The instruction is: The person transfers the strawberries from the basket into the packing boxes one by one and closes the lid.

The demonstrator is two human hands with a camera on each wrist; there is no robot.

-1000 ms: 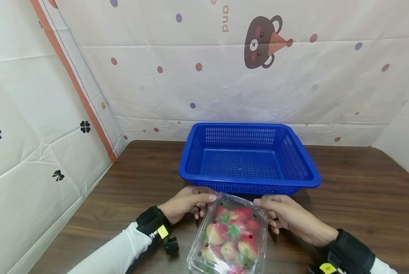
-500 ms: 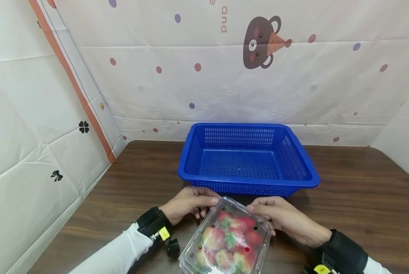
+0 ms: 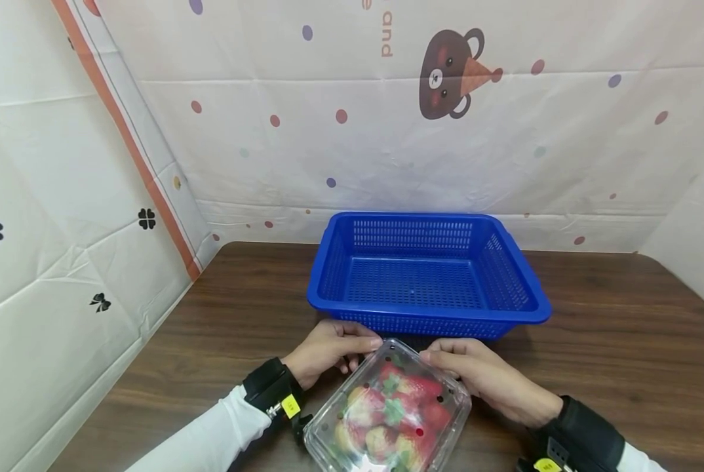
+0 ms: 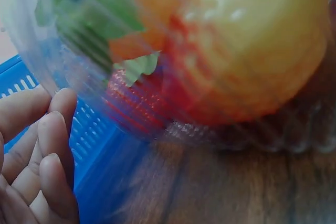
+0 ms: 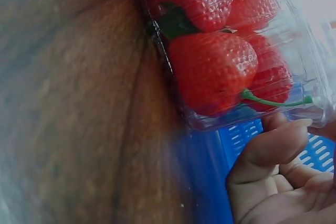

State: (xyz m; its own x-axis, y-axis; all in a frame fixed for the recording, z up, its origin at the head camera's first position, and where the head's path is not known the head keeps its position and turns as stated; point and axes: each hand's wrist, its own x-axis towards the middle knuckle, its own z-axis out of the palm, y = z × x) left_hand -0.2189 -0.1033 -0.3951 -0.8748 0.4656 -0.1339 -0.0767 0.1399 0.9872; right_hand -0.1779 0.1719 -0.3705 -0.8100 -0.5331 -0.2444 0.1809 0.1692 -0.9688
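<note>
A clear plastic strawberry box (image 3: pixel 398 349) with red and pale-yellow strawberries (image 3: pixel 381 440) inside lies askew at the near edge of the head view. My left hand (image 3: pixel 326 352) pinches the rim at its far corner between thumb and forefinger. On the far right edge, my right hand (image 3: pixel 486 375) holds the box with its thumb on top and fingers bent beneath. The right wrist view shows that hand's fingers (image 5: pixel 273 153) at the end of the box, near a green stem. In the left wrist view strawberries (image 4: pixel 247 51) fill the upper part, blurred.
Just beyond the box stands a blue plastic basket (image 3: pixel 429 313) with slotted walls and nothing in it. Both sit on a dark wooden table (image 3: pixel 246 295). A white printed cloth (image 3: pixel 257 157) hangs behind and along the left side.
The box has turned clockwise, its near end swinging left. My right hand has shifted left along with the far edge; my left hand has moved only slightly right. The basket stays put.
</note>
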